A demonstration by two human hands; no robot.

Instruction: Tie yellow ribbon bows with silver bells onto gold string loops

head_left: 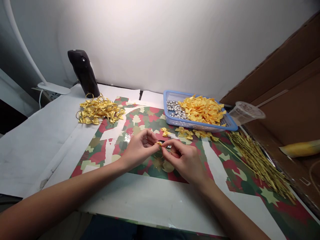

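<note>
My left hand (138, 146) and my right hand (186, 158) meet over the middle of the table, with fingertips pinched together. Between them is a small yellow ribbon bow (159, 143), mostly covered by the fingers. A thin loop seems to hang just below it. Behind my right fingertips lies a small dark, shiny thing (165, 143) that I cannot make out. Just beyond the hands, a loose yellow bow (165, 132) and several more bows (184, 133) lie in a row on the patterned sheet (147, 116).
A blue basket (197, 125) holds yellow bows and silver bells. Looped bows (101, 110) are heaped at left, near a black bottle-like object (83, 73) and a white lamp (53, 88). Gold ties (260, 163) lie at right by a clear plastic cup (246, 111) and cardboard (287, 86).
</note>
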